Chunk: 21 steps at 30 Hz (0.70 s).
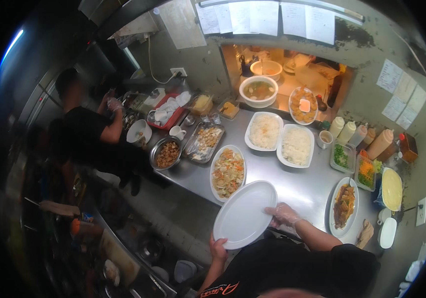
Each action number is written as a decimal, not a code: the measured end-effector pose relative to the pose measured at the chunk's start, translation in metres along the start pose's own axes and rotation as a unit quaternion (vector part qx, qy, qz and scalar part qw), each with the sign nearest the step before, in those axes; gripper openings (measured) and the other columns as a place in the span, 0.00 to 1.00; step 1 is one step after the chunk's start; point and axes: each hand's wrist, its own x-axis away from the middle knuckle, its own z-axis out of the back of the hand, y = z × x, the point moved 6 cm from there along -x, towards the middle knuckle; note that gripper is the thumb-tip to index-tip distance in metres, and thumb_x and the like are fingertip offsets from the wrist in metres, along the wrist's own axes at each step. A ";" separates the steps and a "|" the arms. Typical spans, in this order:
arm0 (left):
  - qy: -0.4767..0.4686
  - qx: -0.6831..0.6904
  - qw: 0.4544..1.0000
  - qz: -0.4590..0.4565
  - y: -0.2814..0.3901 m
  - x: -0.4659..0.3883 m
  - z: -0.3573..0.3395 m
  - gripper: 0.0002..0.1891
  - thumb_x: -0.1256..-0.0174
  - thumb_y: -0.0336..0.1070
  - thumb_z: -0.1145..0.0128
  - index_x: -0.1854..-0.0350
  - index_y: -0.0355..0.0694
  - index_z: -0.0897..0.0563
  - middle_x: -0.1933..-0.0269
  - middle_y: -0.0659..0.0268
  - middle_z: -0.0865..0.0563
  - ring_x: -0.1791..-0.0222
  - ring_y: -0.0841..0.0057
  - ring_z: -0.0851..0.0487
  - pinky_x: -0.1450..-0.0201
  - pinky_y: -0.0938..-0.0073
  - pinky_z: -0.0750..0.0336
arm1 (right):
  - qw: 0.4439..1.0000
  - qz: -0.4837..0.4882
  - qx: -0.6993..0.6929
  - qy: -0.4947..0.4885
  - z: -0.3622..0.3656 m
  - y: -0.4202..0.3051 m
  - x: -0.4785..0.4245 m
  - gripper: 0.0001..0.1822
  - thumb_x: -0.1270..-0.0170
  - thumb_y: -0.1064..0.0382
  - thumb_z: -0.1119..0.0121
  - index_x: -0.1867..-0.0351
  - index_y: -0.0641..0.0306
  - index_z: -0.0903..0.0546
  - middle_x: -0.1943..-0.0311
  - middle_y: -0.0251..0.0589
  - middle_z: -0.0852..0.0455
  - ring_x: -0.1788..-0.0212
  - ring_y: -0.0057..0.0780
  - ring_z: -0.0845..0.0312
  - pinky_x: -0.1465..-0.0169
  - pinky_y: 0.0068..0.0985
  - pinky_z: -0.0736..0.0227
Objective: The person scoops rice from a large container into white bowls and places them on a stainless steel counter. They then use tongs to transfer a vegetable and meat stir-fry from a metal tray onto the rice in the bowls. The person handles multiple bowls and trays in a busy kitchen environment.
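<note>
An empty white oval platter (245, 215) is held in front of my body, tilted, just off the near edge of the steel table. My left hand (219, 247) grips its lower left rim, thumb on the upper face. On the right rim is my right hand (284, 216), in a clear plastic glove, its thumb over the edge and its other fingers partly hidden. Just beyond the platter lies an oval plate of noodles with vegetables (229, 173). Two white dishes of rice (264, 131) stand side by side further back. To the right rests an oval plate of brown sliced food (345, 206).
A metal bowl of browned pieces (167, 153) and a foil-lined tray (204, 142) stand at the left. Squeeze bottles (380, 143) and tubs of cut greens (342, 155) line the right wall. Soup (258, 91) sits by the pass-through. A co-worker (90, 123) stands at the left.
</note>
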 end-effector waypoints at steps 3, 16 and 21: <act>-0.023 0.014 0.998 0.050 -0.042 -0.025 -0.017 0.18 0.34 0.30 0.50 0.43 0.29 0.26 0.50 0.56 0.18 0.50 0.68 0.20 0.44 0.72 0.27 | 0.964 0.172 -0.164 0.122 0.026 0.020 -0.003 0.24 0.37 0.55 0.39 0.52 0.80 0.23 0.64 0.50 0.14 0.66 0.39 0.14 0.64 0.33 0.15; 0.090 -0.301 0.949 -0.005 -0.134 -0.078 -0.036 0.25 0.23 0.47 0.58 0.40 0.26 0.29 0.45 0.44 0.21 0.46 0.55 0.21 0.41 0.61 0.30 | 0.956 0.107 -0.054 0.269 0.211 0.087 0.047 0.22 0.39 0.58 0.37 0.52 0.77 0.21 0.61 0.52 0.13 0.66 0.41 0.15 0.66 0.34 0.18; 0.089 -0.342 0.930 0.105 -0.138 -0.088 -0.050 0.30 0.24 0.53 0.60 0.37 0.27 0.37 0.48 0.43 0.22 0.57 0.57 0.17 0.71 0.67 0.21 | 0.944 0.004 0.227 0.238 0.213 0.100 0.000 0.23 0.45 0.47 0.38 0.67 0.71 0.13 0.73 0.49 0.12 0.72 0.38 0.15 0.57 0.33 0.23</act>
